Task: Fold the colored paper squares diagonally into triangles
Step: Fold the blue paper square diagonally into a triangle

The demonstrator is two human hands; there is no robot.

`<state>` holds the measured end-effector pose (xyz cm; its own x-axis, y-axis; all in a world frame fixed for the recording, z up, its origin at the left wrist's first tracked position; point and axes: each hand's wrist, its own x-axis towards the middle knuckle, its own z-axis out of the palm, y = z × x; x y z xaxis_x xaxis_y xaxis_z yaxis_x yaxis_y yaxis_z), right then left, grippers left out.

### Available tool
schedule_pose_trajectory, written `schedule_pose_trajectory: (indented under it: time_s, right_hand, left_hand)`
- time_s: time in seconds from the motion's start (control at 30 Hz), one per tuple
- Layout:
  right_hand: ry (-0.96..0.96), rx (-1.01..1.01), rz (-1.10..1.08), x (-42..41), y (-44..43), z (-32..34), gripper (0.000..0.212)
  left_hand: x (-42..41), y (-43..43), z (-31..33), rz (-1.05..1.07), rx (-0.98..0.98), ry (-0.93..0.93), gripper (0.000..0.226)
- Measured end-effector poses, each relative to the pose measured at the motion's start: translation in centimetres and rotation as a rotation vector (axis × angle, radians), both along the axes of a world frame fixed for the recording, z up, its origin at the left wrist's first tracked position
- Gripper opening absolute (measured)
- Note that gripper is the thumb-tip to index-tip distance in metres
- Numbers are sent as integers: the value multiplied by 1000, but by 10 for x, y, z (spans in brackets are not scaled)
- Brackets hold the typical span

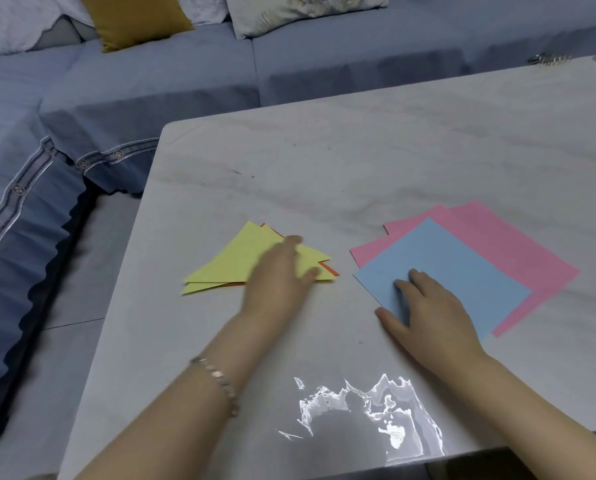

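Two yellow folded triangles [234,265] lie stacked on the marble table, with an orange-red folded piece [329,269] peeking out beneath them. My left hand [279,278] rests flat over the right part of that pile, blurred, fingers spread. To the right lies a flat blue paper square [462,271] on top of two pink squares [518,247]. My right hand [428,313] presses its fingertips on the blue square's near left corner, thumb on the table beside the edge.
The grey marble table [324,168] has its left edge beside a blue sofa [151,74] with a mustard cushion [133,19]. A bright glare patch [376,414] lies near the front edge. Small metal items [549,59] sit at the far right.
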<state>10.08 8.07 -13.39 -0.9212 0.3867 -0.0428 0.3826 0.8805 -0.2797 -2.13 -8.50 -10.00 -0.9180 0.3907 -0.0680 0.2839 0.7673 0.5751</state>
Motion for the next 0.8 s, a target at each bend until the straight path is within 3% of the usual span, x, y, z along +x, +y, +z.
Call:
schedule_pose_trajectory:
  time_s: [0.1, 0.3, 0.47, 0.6, 0.67, 0.73, 0.8]
  right_hand:
    - [-21, -45, 31, 5, 1, 2, 61]
    - [-15, -103, 73, 15, 9, 0, 71]
    - [16, -100, 92, 17, 11, -5, 69]
    - [31, -97, 96, 17, 10, -5, 68]
    - [28, -97, 104, 17, 11, -5, 69]
    - [26, -98, 113, 18, 13, -6, 70]
    - [33, -120, 118, 20, 14, -6, 72]
  left_hand:
    - [13, 53, -8, -101, 29, -180, 59]
    - [16, 93, -8, -74, -6, -241, 48]
    - [17, 90, -11, -47, -172, -161, 48]
    - [20, 90, -10, -48, -124, -237, 51]
    - [21, 90, -8, -29, -78, -286, 41]
    - [23, 88, -5, -52, -40, -296, 14]
    - [26, 85, -1, -75, -5, -285, 6]
